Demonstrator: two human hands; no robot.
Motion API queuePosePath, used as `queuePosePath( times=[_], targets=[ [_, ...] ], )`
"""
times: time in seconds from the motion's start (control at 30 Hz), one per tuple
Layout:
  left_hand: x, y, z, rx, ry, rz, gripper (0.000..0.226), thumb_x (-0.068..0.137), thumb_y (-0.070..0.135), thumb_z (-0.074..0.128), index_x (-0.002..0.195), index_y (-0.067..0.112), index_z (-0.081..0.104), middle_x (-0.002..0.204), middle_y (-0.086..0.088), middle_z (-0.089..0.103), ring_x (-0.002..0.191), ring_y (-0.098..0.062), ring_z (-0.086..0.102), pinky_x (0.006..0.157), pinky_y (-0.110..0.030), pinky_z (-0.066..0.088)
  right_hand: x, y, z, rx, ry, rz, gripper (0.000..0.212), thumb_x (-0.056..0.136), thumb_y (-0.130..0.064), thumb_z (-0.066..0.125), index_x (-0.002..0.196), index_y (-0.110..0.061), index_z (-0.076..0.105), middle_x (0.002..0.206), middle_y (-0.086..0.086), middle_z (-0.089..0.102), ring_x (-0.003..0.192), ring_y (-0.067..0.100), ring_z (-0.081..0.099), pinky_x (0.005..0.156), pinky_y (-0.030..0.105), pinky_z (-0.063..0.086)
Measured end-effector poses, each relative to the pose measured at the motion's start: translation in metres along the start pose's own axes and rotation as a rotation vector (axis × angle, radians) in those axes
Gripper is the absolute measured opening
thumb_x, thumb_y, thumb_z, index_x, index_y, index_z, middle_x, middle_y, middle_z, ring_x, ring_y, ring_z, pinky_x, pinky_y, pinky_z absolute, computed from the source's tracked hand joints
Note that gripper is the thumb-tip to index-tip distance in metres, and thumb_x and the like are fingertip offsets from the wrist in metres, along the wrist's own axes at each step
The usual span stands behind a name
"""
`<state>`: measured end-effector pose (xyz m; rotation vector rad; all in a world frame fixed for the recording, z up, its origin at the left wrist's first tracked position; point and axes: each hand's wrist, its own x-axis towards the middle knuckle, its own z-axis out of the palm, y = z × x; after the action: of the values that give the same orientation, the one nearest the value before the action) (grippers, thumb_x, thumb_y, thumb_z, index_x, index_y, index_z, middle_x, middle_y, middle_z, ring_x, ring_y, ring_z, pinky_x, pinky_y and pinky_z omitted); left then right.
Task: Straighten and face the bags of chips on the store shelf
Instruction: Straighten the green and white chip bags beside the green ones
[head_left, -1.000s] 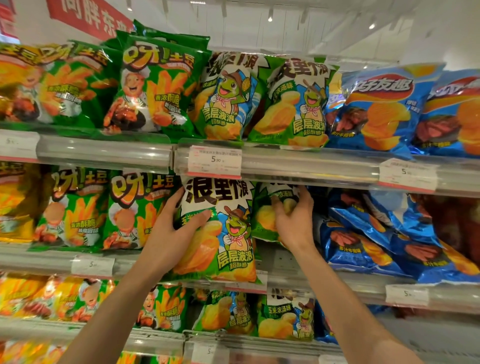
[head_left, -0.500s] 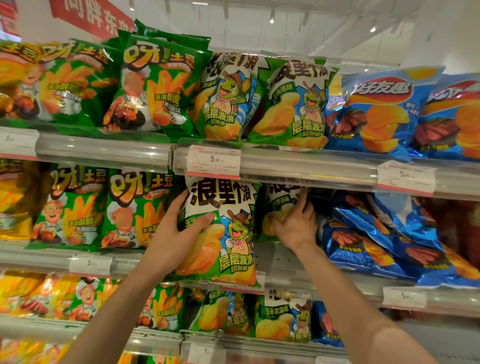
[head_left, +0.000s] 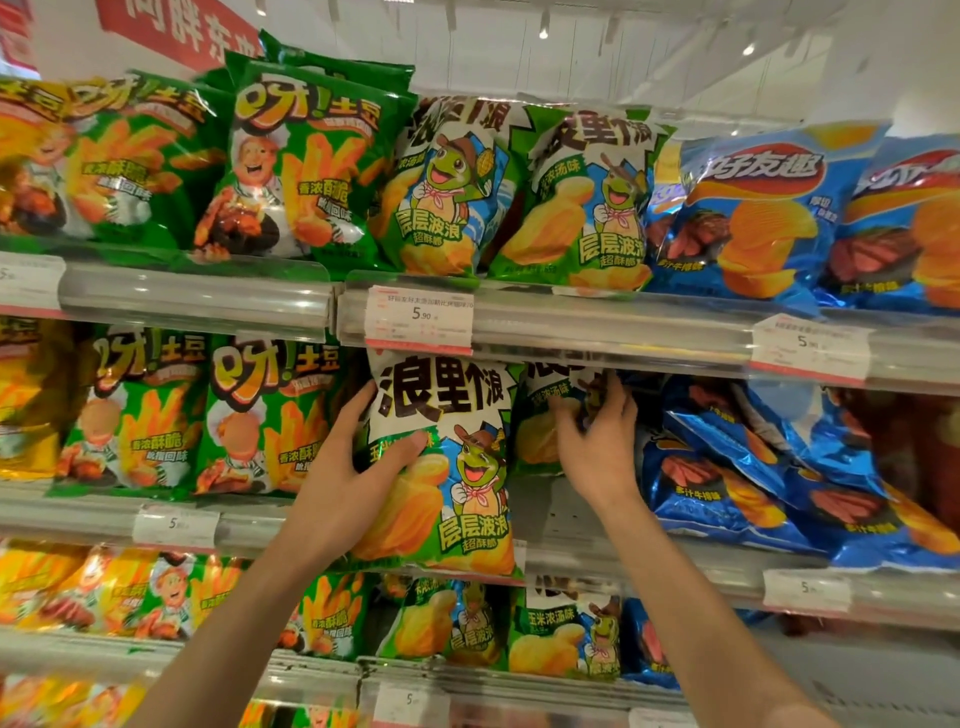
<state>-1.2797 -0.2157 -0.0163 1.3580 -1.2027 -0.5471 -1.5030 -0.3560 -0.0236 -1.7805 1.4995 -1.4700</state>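
A green and white turtle chip bag (head_left: 457, 467) stands upright at the front of the middle shelf (head_left: 649, 566). My left hand (head_left: 358, 467) grips its left edge, thumb across the front. Just to the right, a second turtle bag (head_left: 545, 415) sits farther back under the upper shelf rail. My right hand (head_left: 597, 447) is on its front, fingers curled over the bag's upper right part. Blue chip bags (head_left: 779, 478) lie tilted and slumped to the right of that hand.
Green fries bags (head_left: 260, 415) stand left of my left hand. The top shelf holds green, turtle and blue bags in a row above a rail with a price tag (head_left: 418, 319). More bags fill the lower shelf (head_left: 519, 634).
My right hand has slid upward on the rear turtle bag, from its lower part toward its top. The left hand keeps its hold on the front bag.
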Motion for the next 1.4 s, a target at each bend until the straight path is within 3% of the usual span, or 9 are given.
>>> queuePosePath(
  times=[0.13, 0.2, 0.27, 0.37, 0.53, 0.63, 0.8, 1.07, 1.4],
  targets=[
    [-0.003, -0.001, 0.02, -0.018, -0.018, 0.029, 0.086, 0.074, 0.06, 0.069, 0.15, 0.048, 0.031, 0.13, 0.029, 0.055, 0.109, 0.007, 0.06, 0.085, -0.023, 0.055, -0.054, -0.031, -0.029, 0.235, -0.196, 0.072, 0.064, 0.09, -0.064, 0.05, 0.143, -0.032, 0.035, 0.128, -0.014, 0.053, 0.124, 0.01, 0.05, 0.1, 0.028, 0.036],
    [-0.003, 0.001, 0.037, -0.002, -0.025, 0.049, 0.081, 0.081, 0.056, 0.07, 0.15, 0.047, 0.03, 0.132, 0.034, 0.05, 0.109, 0.016, 0.055, 0.087, -0.017, 0.053, -0.07, -0.036, -0.031, 0.321, -0.308, 0.139, 0.077, 0.084, -0.07, 0.051, 0.148, -0.033, 0.029, 0.113, -0.024, 0.053, 0.111, 0.003, 0.055, 0.1, 0.029, 0.042],
    [-0.003, 0.003, 0.052, 0.007, -0.062, 0.07, 0.084, 0.082, 0.057, 0.069, 0.153, 0.045, 0.026, 0.142, 0.026, 0.048, 0.12, 0.008, 0.053, 0.097, -0.026, 0.053, -0.071, -0.03, -0.028, 0.335, -0.307, 0.169, 0.086, 0.08, -0.07, 0.06, 0.151, -0.034, 0.026, 0.115, -0.023, 0.057, 0.112, 0.006, 0.061, 0.102, 0.039, 0.05],
    [0.003, 0.008, 0.059, -0.005, -0.094, 0.089, 0.08, 0.082, 0.064, 0.061, 0.153, 0.044, 0.029, 0.145, 0.019, 0.047, 0.127, -0.002, 0.05, 0.1, -0.027, 0.048, -0.052, -0.024, -0.03, 0.384, -0.196, 0.183, 0.065, 0.087, -0.051, 0.069, 0.141, -0.033, 0.038, 0.124, -0.015, 0.061, 0.106, 0.003, 0.063, 0.095, 0.033, 0.053],
    [0.024, -0.006, 0.04, 0.4, 0.231, 0.334, 0.055, 0.095, 0.05, 0.06, 0.142, 0.023, 0.051, 0.145, -0.005, 0.048, 0.135, -0.022, 0.041, 0.108, -0.04, 0.039, -0.02, -0.024, -0.028, 0.209, -0.082, 0.065, 0.071, 0.099, -0.039, 0.055, 0.157, -0.022, 0.017, 0.136, -0.012, 0.047, 0.121, 0.008, 0.047, 0.099, 0.023, 0.037],
    [0.027, -0.029, 0.044, 0.544, 0.213, 0.341, 0.063, 0.092, 0.057, 0.057, 0.144, 0.022, 0.049, 0.154, -0.019, 0.034, 0.142, -0.037, 0.031, 0.112, -0.054, 0.035, -0.027, -0.016, -0.014, -0.051, 0.04, -0.048, 0.072, 0.101, -0.043, 0.046, 0.159, -0.019, 0.01, 0.162, 0.007, 0.024, 0.146, 0.028, 0.028, 0.117, 0.042, 0.028],
    [0.032, -0.047, 0.049, 0.468, 0.099, 0.209, 0.083, 0.084, 0.068, 0.055, 0.156, 0.037, 0.026, 0.165, -0.011, 0.013, 0.153, -0.032, 0.015, 0.119, -0.053, 0.028, -0.059, -0.01, 0.003, -0.229, -0.03, -0.166, 0.102, 0.081, -0.085, 0.036, 0.157, -0.032, -0.004, 0.167, 0.002, -0.005, 0.153, 0.024, 0.001, 0.12, 0.049, 0.015],
    [0.035, -0.054, 0.039, 0.517, -0.034, 0.3, 0.08, 0.089, 0.061, 0.059, 0.155, 0.046, 0.018, 0.164, -0.004, 0.02, 0.151, -0.026, 0.022, 0.119, -0.046, 0.029, -0.056, -0.003, -0.001, -0.356, 0.045, -0.152, 0.099, 0.083, -0.078, 0.046, 0.158, -0.028, 0.005, 0.166, 0.006, 0.004, 0.152, 0.028, 0.007, 0.116, 0.058, 0.025],
    [0.035, -0.045, 0.035, 0.561, -0.095, 0.252, 0.08, 0.09, 0.065, 0.054, 0.157, 0.044, 0.015, 0.167, -0.005, 0.014, 0.153, -0.027, 0.014, 0.122, -0.05, 0.023, -0.05, 0.003, 0.001, -0.276, -0.001, -0.143, 0.107, 0.075, -0.088, 0.035, 0.159, -0.029, 0.004, 0.168, 0.0, 0.0, 0.153, 0.016, -0.006, 0.124, 0.05, 0.003]
  ],
)
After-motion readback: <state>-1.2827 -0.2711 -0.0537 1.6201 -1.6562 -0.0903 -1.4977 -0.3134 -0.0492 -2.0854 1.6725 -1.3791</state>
